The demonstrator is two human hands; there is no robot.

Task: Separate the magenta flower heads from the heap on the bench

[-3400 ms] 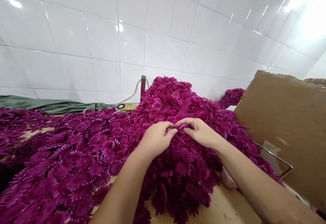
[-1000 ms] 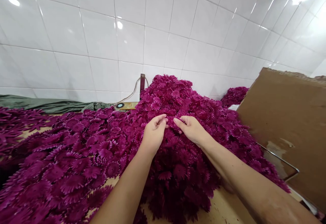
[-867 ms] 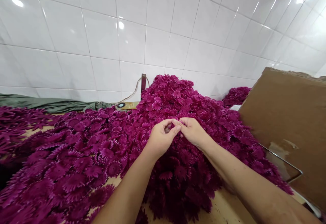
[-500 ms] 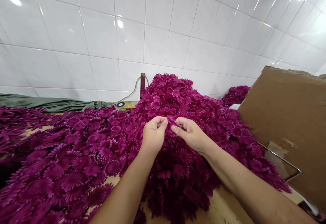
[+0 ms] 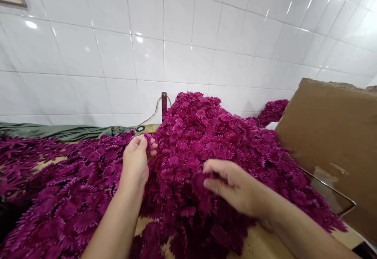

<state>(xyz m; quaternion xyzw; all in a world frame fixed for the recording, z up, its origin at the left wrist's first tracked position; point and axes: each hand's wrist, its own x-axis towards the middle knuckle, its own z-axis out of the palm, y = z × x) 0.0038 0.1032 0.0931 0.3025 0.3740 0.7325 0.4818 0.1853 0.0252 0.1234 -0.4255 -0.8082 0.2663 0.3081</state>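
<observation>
A big heap of magenta fabric flower petals [image 5: 212,133] covers the table and rises against the tiled wall. My left hand [image 5: 136,160] is out to the left of the heap, fingers pinched on one small flower piece [image 5: 148,138] at its fingertips. Nearer to me, low on the front of the heap, my right hand [image 5: 235,186] has its fingers closed on a flower piece [image 5: 199,180]. The two hands are well apart.
A flatter layer of separated petals [image 5: 59,196] spreads over the left of the table. A brown cardboard sheet [image 5: 332,133] stands at the right with a metal wire frame [image 5: 338,192] beside it. Green cloth [image 5: 59,131] and a cable [image 5: 150,115] lie along the wall.
The hands were pinched together at the middle of the heap; now they have pulled apart, the left swinging left with a piece, the right dropping toward me with another.
</observation>
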